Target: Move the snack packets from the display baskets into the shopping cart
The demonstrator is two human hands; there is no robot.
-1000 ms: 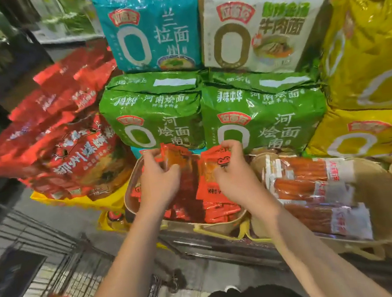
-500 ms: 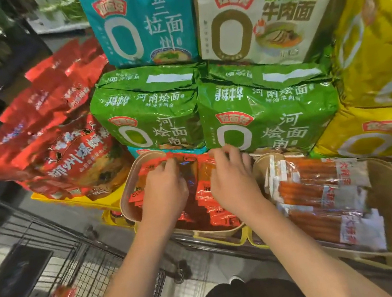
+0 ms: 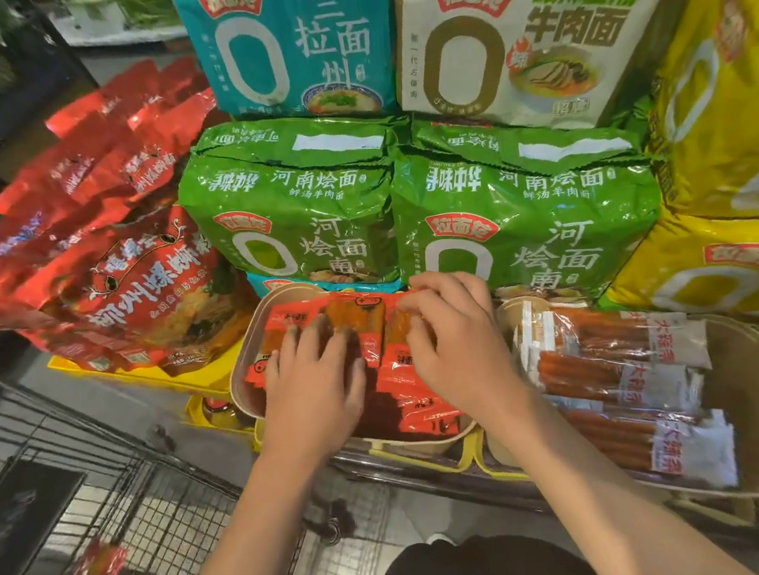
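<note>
Both hands, left hand (image 3: 313,385) and right hand (image 3: 457,344), press spread fingers on the red snack packets (image 3: 358,320) in the basket (image 3: 246,381); curl under a stack before swinging to the shopping cart (image 3: 107,525)

Hands | my left hand (image 3: 315,390) and right hand (image 3: 459,344) lowered from lifted orange packets (image 3: 365,333) | now pressing flat.

Both hands down in the basket (image 3: 250,356): left hand (image 3: 315,395) and right hand (image 3: 460,349) spread over the red snack packets (image 3: 415,410), sausage packs (image 3: 627,373) just right of the basket.
</note>
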